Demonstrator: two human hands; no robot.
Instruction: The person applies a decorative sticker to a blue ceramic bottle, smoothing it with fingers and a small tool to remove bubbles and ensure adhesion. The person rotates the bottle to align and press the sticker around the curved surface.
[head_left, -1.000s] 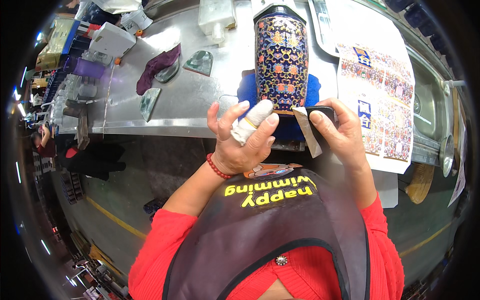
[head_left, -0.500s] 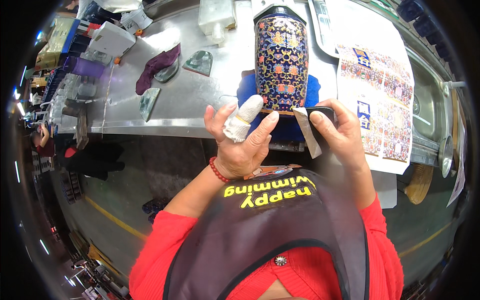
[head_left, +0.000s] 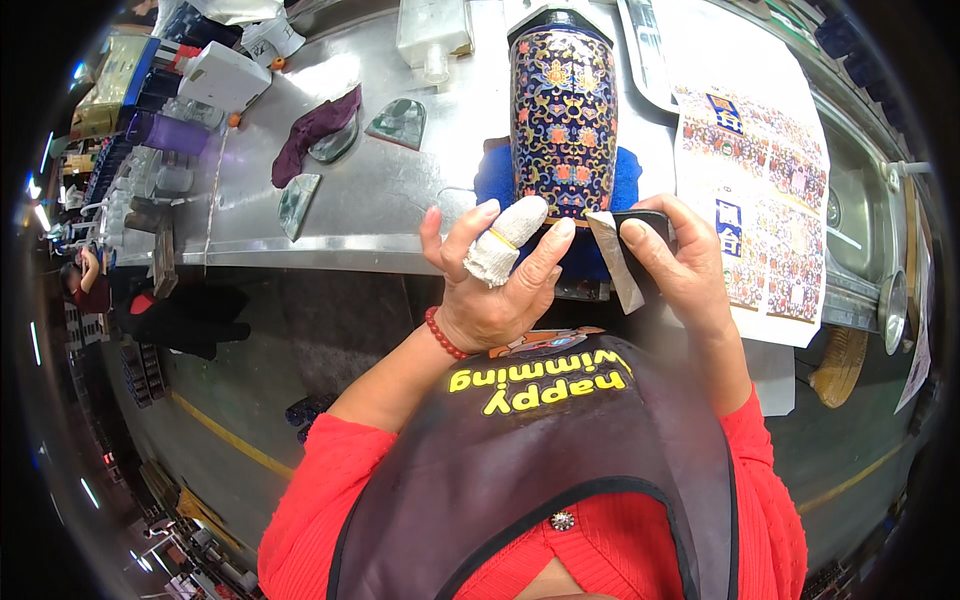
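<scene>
A dark blue vase with a dense multicoloured floral pattern lies on a blue cloth, its neck pointing away from me. My left hand is at the vase's near end, fingers apart and holding nothing. A white knitted cover, banded in yellow, sits on one of its fingers. Whether that finger touches the vase, I cannot tell. In my right hand, pinched between thumb and fingers, is a flat dark scraper-like piece with a pale grey edge. Its upper corner is close to the vase's near end.
Printed pattern sheets lie at the right, near a metal sink. On the metal table's left are green scraper-like pieces and a maroon cloth. Behind stands a clear square container. The table's front edge runs before me.
My left hand has shifted a little to the right, closer to the vase's near end and the scraper-like piece. My right hand has barely moved.
</scene>
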